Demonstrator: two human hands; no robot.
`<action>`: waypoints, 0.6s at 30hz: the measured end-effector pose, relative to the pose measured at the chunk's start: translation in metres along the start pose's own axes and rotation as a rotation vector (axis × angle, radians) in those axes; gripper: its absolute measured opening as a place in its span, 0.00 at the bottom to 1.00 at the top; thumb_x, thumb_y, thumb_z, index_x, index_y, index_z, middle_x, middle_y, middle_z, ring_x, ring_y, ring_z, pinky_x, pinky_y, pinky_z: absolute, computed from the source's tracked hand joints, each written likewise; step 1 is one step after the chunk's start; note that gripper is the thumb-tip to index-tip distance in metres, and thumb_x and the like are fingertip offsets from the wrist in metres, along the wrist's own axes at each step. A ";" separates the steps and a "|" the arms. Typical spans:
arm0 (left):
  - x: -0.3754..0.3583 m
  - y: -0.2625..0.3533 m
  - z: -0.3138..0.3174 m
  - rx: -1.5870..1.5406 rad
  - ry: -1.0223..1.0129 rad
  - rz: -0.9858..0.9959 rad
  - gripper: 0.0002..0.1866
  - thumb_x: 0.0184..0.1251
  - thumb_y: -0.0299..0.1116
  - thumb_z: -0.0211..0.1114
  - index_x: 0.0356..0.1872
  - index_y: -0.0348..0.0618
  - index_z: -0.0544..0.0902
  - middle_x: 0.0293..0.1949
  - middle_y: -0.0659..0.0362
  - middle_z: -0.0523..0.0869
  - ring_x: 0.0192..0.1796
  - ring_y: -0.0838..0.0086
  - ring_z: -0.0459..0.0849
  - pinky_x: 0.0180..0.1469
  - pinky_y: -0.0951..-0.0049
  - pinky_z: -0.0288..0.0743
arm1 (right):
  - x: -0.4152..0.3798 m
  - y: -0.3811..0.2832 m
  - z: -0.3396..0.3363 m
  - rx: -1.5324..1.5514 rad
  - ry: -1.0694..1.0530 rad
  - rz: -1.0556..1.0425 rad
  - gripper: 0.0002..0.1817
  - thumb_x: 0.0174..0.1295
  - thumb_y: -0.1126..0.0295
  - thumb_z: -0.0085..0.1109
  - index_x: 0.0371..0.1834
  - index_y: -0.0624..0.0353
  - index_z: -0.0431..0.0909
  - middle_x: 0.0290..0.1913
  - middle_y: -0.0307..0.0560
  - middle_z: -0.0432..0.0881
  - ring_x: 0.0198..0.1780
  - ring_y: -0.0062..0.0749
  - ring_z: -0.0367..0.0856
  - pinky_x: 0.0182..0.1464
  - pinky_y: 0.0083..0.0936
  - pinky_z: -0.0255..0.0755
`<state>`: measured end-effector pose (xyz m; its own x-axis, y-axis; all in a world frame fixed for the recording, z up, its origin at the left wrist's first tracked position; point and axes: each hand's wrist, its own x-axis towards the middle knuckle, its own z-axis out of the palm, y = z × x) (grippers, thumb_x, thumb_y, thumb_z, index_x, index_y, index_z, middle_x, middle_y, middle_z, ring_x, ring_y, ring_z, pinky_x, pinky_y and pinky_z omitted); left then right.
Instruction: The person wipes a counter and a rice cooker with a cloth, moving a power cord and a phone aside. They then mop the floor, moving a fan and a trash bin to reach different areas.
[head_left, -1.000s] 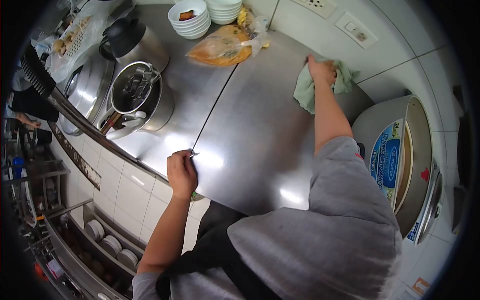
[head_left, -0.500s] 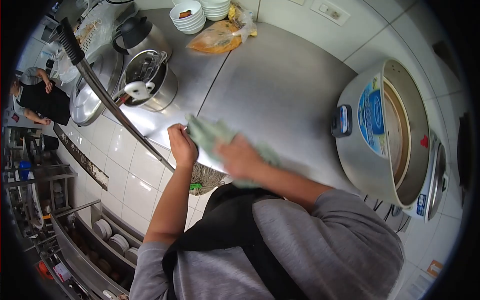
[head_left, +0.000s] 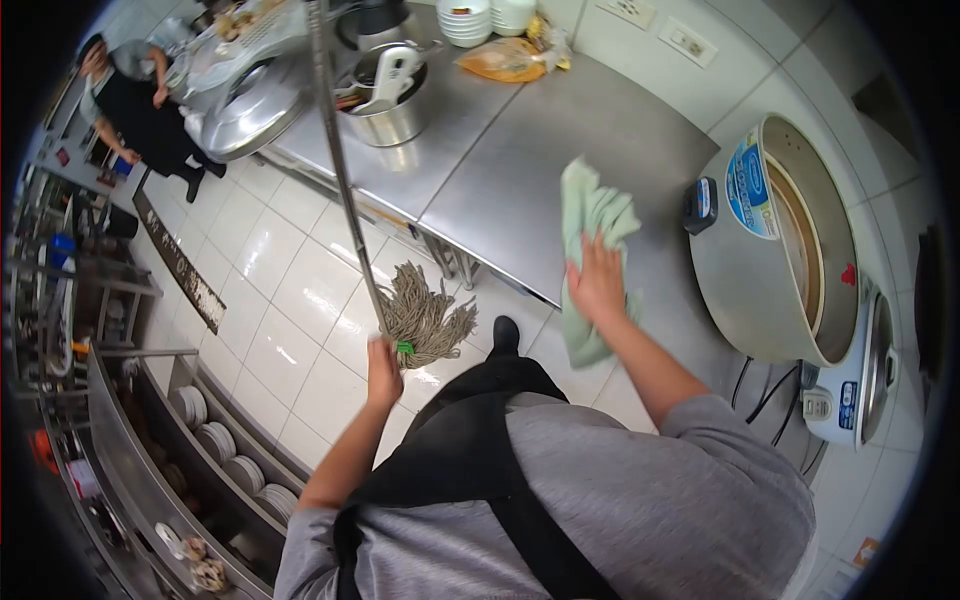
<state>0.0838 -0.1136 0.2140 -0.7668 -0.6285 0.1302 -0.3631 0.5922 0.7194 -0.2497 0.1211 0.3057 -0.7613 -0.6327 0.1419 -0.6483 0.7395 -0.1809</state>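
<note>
My right hand (head_left: 600,283) presses on a pale green cloth (head_left: 592,205) at the front of the steel table (head_left: 560,130), its fingers against the fabric. One end of the cloth spreads over the tabletop, and the other hangs past the front edge. My left hand (head_left: 383,372) is closed in front of my body, away from the table; whether anything is inside it is hidden. Just beyond that hand in the picture are the string head of a mop (head_left: 432,315) and its green clip (head_left: 404,347). The mop's long handle (head_left: 345,190) rises across the table's left part.
A large rice cooker body (head_left: 715,285) stands on the right. Farther left are a steel pot (head_left: 392,126), a round lid (head_left: 262,105), a bag of orange food (head_left: 500,62) and stacked white bowls (head_left: 464,24). Plates (head_left: 215,440) fill a lower-left rack. Another person (head_left: 145,105) stands far left.
My right hand has moved right with the cloth, away from my left hand. The left hand has drawn back from the table edge. The view has shifted, showing more floor and the mop head.
</note>
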 end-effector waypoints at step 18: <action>-0.364 -0.051 -0.094 0.327 0.567 -0.971 0.05 0.68 0.24 0.50 0.42 0.36 0.70 0.42 0.44 0.74 0.46 0.49 0.75 0.49 0.56 0.70 | 0.068 -0.095 0.003 -0.048 -0.091 -0.036 0.48 0.55 0.41 0.60 0.73 0.55 0.53 0.77 0.53 0.45 0.78 0.51 0.38 0.71 0.63 0.41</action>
<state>0.4312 0.0374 0.1946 0.2232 -0.9742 -0.0320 -0.8489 -0.2104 0.4849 -0.2402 0.0069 0.3294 -0.7350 -0.6756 0.0582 -0.6765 0.7248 -0.1306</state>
